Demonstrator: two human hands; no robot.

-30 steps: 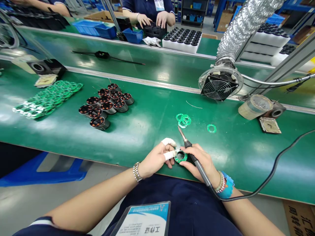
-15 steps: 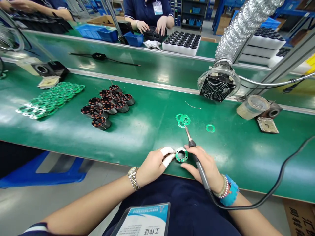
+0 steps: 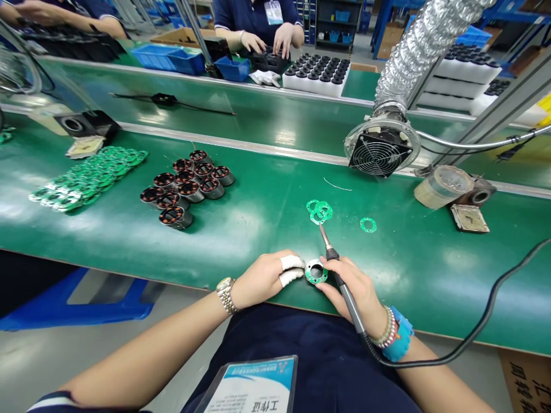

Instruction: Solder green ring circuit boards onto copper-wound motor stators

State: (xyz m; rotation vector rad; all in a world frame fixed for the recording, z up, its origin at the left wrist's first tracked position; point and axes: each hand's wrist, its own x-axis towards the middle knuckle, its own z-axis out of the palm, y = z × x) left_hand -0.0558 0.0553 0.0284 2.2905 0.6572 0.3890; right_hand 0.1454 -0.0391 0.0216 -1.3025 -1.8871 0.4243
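Note:
A round part topped with a green ring board (image 3: 316,272) stands near the table's front edge, between my hands. My left hand (image 3: 269,276), with white covers on two fingers, has its fingertips at the part's left side. In my right hand (image 3: 357,287) is a soldering iron (image 3: 348,298), its tip pointing forward; the thumb and a fingertip of that hand are at the part's right side. Just beyond the tip lie a few overlapping green ring boards (image 3: 319,211), and a single ring board (image 3: 368,224) is to their right.
Several wound motor cores (image 3: 188,182) stand left of centre, beside rows of green boards (image 3: 92,175). A fan (image 3: 379,154) on a foil duct hangs at the back right, near a plastic jar (image 3: 443,186). The iron's cable (image 3: 482,324) loops right. People work across the bench.
My right thumb and fingertip have closed in on the round part. The iron has shifted slightly left and down. My left hand has moved slightly left.

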